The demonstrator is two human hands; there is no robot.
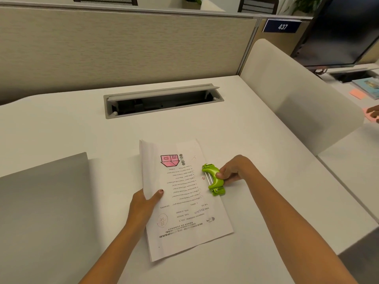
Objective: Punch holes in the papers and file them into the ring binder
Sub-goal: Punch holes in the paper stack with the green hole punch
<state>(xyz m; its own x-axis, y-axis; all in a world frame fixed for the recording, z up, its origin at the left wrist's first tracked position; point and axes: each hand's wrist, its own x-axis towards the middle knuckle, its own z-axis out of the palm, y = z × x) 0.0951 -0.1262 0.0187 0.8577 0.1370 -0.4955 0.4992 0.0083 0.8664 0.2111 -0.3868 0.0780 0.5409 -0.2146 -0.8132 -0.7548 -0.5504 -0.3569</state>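
Observation:
A thin stack of printed papers (184, 214) lies on the white desk, its text upside down to me, with a pink house drawing near the far end. My left hand (144, 201) pinches the stack's left edge, thumb on top. A lime-green hole punch (213, 180) sits on the stack's right edge, and my right hand (233, 171) grips it from the right side. A closed grey ring binder (43, 212) lies flat at the left of the desk.
An open cable tray (164, 101) is set into the white desk (266, 181) behind the papers. A beige partition wall runs along the back. A low white divider (297, 95) stands at the right; beyond it are a monitor, sticky notes and another person's fingers (374, 114).

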